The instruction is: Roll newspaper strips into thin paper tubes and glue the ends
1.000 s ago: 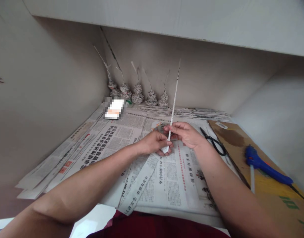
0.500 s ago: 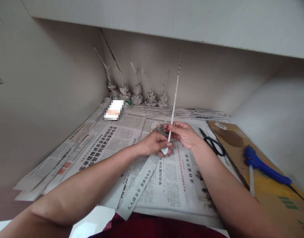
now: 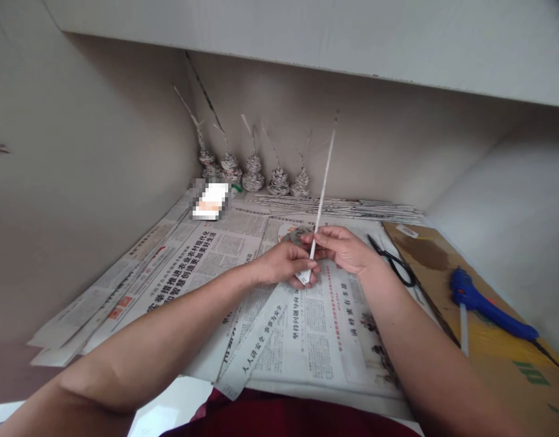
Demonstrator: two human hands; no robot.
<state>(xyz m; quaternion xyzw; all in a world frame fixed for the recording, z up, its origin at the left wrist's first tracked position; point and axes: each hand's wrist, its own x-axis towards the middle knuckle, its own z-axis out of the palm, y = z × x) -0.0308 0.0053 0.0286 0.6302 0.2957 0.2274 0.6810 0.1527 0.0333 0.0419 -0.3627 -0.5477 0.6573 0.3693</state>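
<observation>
Rolling is judged part done: stick (image 3: pixel 323 182) is gripped by fingers of left hand (image 3: pixel 283 262) and right hand (image 3: pixel 345 250); strip (image 3: pixel 262 343) is left flat below.

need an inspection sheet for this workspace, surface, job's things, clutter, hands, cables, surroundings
Surface: newspaper, with cardboard at the right
Job's things: paper rod, near upright, slightly tilted; paper strip slanting down from near the left hand
Clutter: scissors left of the cardboard; glue gun on it; pixelated item at back left
Hands: left hand holds the rod's lower end; right hand holds it just above
Cables: black cable from the glue gun
Surroundings: five coiled pieces and loose rods along the back wall
</observation>
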